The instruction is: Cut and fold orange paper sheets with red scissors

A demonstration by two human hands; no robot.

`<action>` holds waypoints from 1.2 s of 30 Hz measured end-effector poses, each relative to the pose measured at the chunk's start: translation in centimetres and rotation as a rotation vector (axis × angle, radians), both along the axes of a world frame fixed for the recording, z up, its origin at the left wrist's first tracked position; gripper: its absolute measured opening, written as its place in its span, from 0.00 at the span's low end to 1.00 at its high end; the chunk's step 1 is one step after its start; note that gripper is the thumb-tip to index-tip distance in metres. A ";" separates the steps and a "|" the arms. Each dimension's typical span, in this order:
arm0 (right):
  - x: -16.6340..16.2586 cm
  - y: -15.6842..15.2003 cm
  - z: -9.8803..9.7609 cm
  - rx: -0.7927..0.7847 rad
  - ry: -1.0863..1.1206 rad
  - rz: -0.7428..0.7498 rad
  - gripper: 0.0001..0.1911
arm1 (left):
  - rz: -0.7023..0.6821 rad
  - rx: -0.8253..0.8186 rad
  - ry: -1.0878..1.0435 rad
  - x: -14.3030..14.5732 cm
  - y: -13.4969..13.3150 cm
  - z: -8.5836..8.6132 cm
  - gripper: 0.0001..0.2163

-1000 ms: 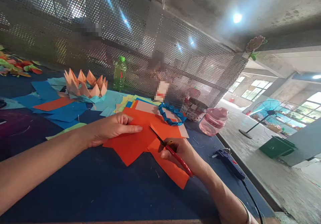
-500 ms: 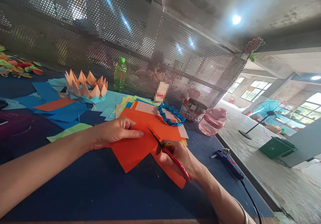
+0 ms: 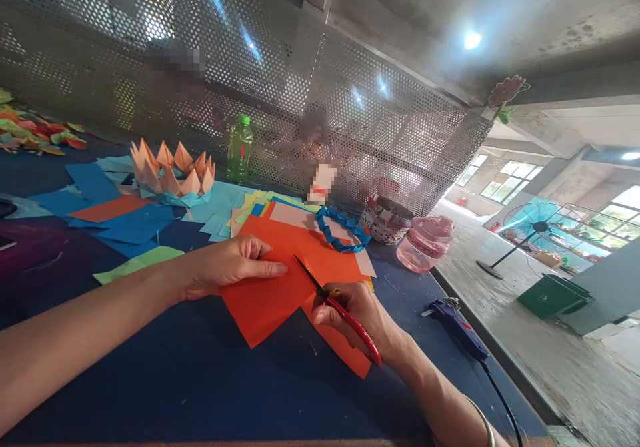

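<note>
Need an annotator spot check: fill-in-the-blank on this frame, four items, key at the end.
1. The scissors are in the person's ____ hand.
2. The left hand grips paper that is ____ in colour.
3. The bottle has a cap that is ____ in colour.
4. Of the bottle and the blue ring, the one nearer the scissors is the ____.

Missing words: right; orange; green; blue ring.

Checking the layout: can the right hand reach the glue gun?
Likely yes: nothing shows between the right hand and the glue gun, though the hand would probably have to set down its scissors first.
</note>
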State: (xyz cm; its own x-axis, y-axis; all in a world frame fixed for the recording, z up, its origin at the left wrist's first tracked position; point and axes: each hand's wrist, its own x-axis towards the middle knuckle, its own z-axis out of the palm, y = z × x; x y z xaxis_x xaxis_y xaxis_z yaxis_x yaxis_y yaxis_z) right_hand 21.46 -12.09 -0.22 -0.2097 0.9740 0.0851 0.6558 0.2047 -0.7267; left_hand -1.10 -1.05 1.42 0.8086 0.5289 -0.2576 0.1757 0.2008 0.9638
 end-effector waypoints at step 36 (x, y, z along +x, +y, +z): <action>-0.4 -0.3 -0.7 0.080 0.045 0.063 0.31 | -0.032 -0.019 -0.005 0.2 -0.7 0.0 0.09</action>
State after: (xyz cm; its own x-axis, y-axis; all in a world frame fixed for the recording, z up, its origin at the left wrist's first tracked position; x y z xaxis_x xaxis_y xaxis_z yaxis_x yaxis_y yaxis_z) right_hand 21.06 -12.37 -0.90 -0.2642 0.9488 0.1730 0.6067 0.3030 -0.7349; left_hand -0.87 -1.72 1.39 0.8264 0.4976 -0.2634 0.1777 0.2134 0.9607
